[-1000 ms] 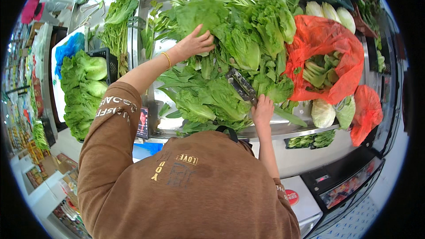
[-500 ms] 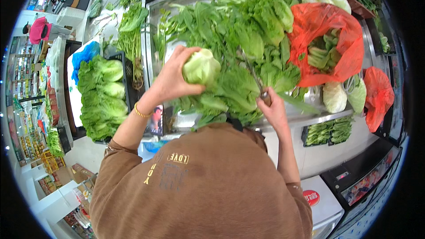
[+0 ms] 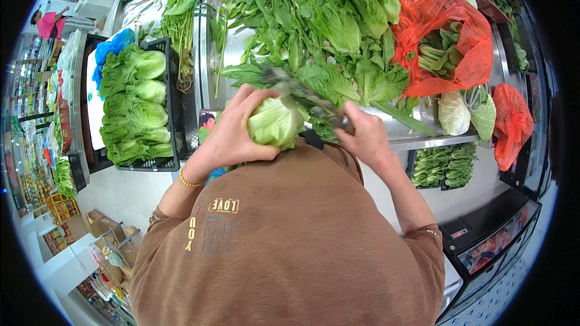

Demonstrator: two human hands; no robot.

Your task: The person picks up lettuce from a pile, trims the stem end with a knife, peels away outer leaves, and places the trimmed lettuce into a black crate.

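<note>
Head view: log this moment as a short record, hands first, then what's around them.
Left hand: holds a lettuce
Right hand: grips a knife
Blade: blurred, near the lettuce; contact unclear
Counter: metal, with leafy greens
Open red bag: right side, stalks inside
Black crate: left side, leafy heads inside

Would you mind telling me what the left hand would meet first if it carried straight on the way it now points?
Most likely the motion-blurred knife in the right hand, whose blade crosses just beyond the lettuce head that the left hand holds; depth between them is unclear.
</note>
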